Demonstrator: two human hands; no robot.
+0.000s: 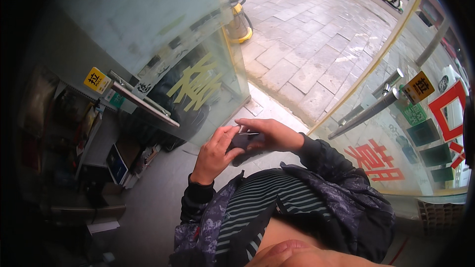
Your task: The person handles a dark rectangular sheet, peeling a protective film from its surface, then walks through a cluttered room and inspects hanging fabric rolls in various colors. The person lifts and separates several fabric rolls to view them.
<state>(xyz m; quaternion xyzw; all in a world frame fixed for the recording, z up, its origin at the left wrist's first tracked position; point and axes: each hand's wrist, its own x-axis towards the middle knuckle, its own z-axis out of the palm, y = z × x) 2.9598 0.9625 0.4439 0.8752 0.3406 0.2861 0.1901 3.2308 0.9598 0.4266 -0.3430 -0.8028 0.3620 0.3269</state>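
A small dark object, partly hidden by fingers, is held between both hands in front of my striped shirt. Its exact kind is not plain, though a thin bright edge shows along its top. My left hand grips its left end, with thumb below and fingers above. From the other side my right hand holds it, fingers reaching over the top and thumb against the near face. Below the hands lies the pale tiled floor of a doorway.
A glass door with a metal bar handle stands at left, another glass panel with its handle at right. Outside are grey paving and a yellow canister vacuum. Cluttered shelves line the left.
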